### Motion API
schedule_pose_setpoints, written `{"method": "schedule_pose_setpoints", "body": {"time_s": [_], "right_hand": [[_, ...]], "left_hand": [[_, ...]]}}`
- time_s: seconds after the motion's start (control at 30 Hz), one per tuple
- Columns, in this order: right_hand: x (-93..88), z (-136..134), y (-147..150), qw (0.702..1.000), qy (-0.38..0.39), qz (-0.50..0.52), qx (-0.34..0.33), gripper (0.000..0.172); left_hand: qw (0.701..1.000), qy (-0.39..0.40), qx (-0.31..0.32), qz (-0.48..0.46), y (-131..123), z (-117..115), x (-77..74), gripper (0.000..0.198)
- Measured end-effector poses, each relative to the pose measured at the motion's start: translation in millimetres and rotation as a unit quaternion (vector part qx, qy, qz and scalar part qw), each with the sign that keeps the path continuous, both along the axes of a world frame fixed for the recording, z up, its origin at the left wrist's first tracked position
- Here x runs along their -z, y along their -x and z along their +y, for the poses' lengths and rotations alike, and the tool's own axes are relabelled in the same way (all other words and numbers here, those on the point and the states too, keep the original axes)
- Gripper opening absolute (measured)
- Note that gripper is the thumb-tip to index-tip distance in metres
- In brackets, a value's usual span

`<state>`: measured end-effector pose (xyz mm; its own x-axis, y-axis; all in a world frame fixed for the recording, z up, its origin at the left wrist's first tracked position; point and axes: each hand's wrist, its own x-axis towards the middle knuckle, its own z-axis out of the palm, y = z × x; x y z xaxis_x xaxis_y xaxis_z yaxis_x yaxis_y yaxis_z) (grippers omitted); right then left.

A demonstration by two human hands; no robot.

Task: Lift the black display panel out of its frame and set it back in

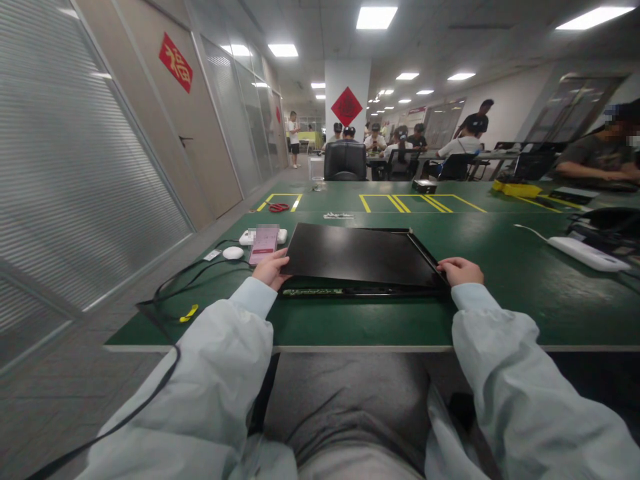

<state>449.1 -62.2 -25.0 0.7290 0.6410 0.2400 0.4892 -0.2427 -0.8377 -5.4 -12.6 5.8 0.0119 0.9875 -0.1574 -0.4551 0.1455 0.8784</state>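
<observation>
Over the frame (380,292), the panel (355,253) tilts, left side up! The left hand (271,268) grips its left edge, the right hand (461,272) pinches the frame's right rim.

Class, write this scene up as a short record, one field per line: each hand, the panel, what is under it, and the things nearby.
Left hand: holding the panel's left edge
Right hand: at the frame's right edge; exact grip unclear
Panel: black, left end raised
Under panel: black frame, with a green strip showing at the front
Surface: green table
Beside left hand: phone
Farther back, left: red scissors
</observation>
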Motion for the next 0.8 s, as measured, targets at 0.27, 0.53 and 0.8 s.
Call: {"method": "schedule_pose_setpoints", "body": {"time_s": [0.27,0.53,0.8], "right_hand": [[-7.4,-4.2,3.6,1.0,0.014,0.006,0.006,0.015],[-8.0,-4.1,2.8,0.997,0.053,-0.05,0.005,0.018],[-5.9,-2.0,0.8,0.987,0.089,-0.135,-0.008,0.021]], "left_hand": [[0.999,0.017,-0.041,0.029,-0.1,-0.4,1.5,0.077],[0.997,0.028,-0.032,0.057,-1.1,0.7,3.8,0.074],[0.997,0.017,-0.026,0.065,-2.6,3.7,8.8,0.064]]}}
